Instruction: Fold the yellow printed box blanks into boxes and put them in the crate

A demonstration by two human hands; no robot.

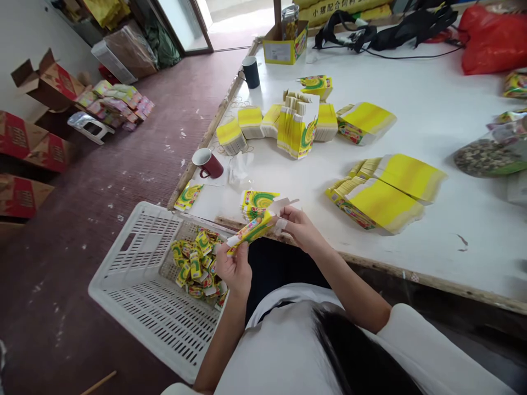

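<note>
Over the table's front edge I hold a yellow and green printed carton [254,229], tilted, with white flaps sticking up at its right end. My left hand [234,269] is closed on the carton's lower left end. At the other end, my right hand [300,226] pinches the white flap, and a pale wrap shows on one finger. Just behind the carton lies a small pile of flat yellow cartons [256,201] on the table. Below my left hand stands a white plastic basket [119,285] with many small yellow packets [196,263] in it.
Stacks of flattened yellow cartons [391,192] spread over the white table [436,109]. A maroon mug [211,164] and a dark mug [251,72] stand near its left edge. A red bag [492,41] lies at the back right. Cardboard boxes [53,82] stand on the floor at left.
</note>
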